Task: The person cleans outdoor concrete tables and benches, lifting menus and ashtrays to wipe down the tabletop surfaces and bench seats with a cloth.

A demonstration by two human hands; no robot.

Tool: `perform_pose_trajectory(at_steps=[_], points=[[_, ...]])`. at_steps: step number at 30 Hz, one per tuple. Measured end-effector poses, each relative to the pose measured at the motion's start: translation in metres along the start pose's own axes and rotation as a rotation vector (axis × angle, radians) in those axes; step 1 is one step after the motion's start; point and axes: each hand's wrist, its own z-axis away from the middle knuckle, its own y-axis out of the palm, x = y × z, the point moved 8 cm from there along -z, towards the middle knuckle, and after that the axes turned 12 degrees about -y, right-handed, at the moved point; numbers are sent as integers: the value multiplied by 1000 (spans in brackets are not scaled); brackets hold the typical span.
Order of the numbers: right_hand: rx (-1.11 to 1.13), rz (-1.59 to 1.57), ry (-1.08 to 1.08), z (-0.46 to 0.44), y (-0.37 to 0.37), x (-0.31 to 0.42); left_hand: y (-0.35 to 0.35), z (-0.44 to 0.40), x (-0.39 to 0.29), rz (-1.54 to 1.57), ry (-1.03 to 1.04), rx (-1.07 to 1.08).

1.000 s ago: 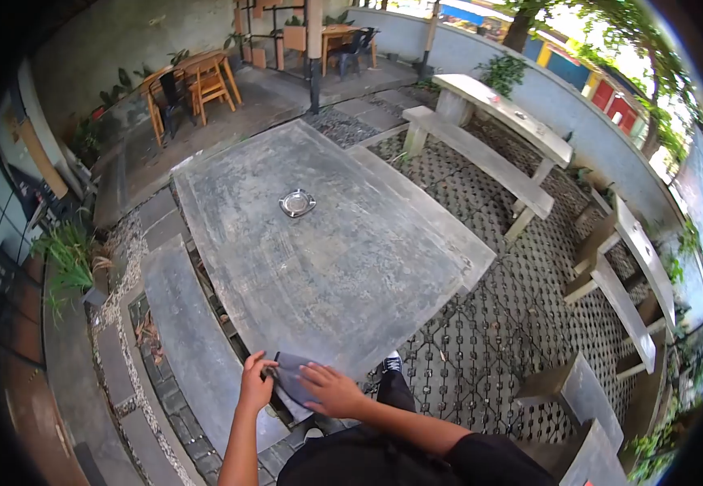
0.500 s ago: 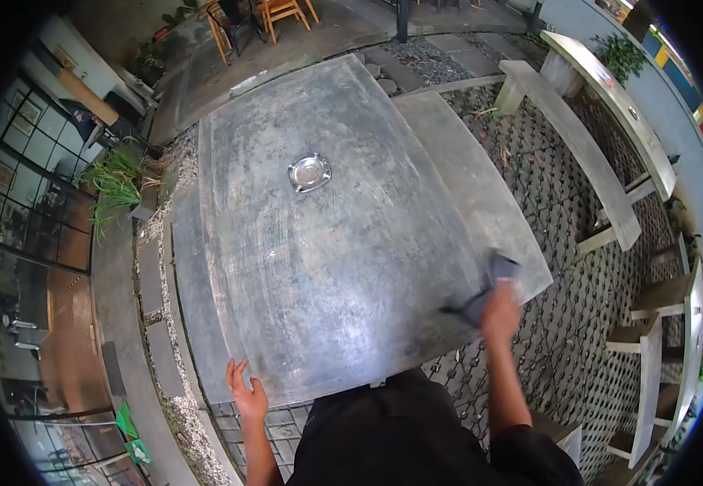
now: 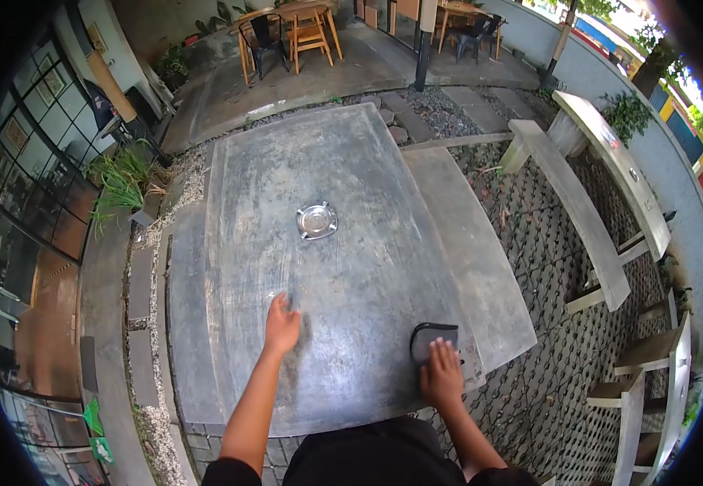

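A large grey concrete table (image 3: 351, 283) fills the middle of the view. Near its right front corner lies a dark grey item with a black edge (image 3: 434, 338), perhaps a folded cloth or pouch. My right hand (image 3: 443, 374) rests on its near part, fingers extended and slightly spread. My left hand (image 3: 283, 326) is over the table left of centre, empty, its fingers partly apart. Beyond it, a metal ashtray (image 3: 317, 220) sits on the tabletop.
Concrete benches flank the table, one on the right (image 3: 477, 251) and one on the left (image 3: 188, 316). Another concrete table (image 3: 611, 166) and bench (image 3: 570, 206) stand further right. A potted plant (image 3: 125, 182) is at the left, with wooden chairs (image 3: 309, 36) at the back.
My left hand has moved forward over the table. My right hand has come inward with the dark grey item, which now lies flatter on the tabletop. The view has shifted.
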Motion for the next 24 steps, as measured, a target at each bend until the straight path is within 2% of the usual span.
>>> perform_pose_trajectory(at_steps=[3, 4, 6, 8, 10, 11, 12, 14, 16, 17, 20, 24], points=[[181, -40, -81, -5, 25, 11, 25, -66, -35, -25, -90, 37], [199, -51, -69, -8, 22, 13, 33, -90, -41, -17, -78, 39], [177, -54, -26, -9, 20, 10, 57, -135, -37, 219, -288, 134], [181, -112, 63, -10, 19, 2, 70, -170, -38, 216, -305, 101], [132, -187, 168, -11, 18, -14, 59, -191, -53, -27, -237, -171], [147, -206, 218, -13, 22, -25, 54, -191, -66, -274, -82, -340], [116, -175, 266, -19, 22, -36, 47, -183, -78, -267, -83, -341], [90, -81, 347, -39, 19, -51, 44, -176, -93, -271, -61, -210], [43, 50, 339, -71, 19, -60, 33, -168, -87, -273, -44, -241], [18, 92, 345, -90, 22, -65, 27, -161, -86, -246, 47, -220], [-33, 124, 268, -177, 40, -76, -11, -122, -67, -149, 206, -243], [-97, 114, 103, -346, 84, -60, -74, -66, -16, -277, 245, -322]])
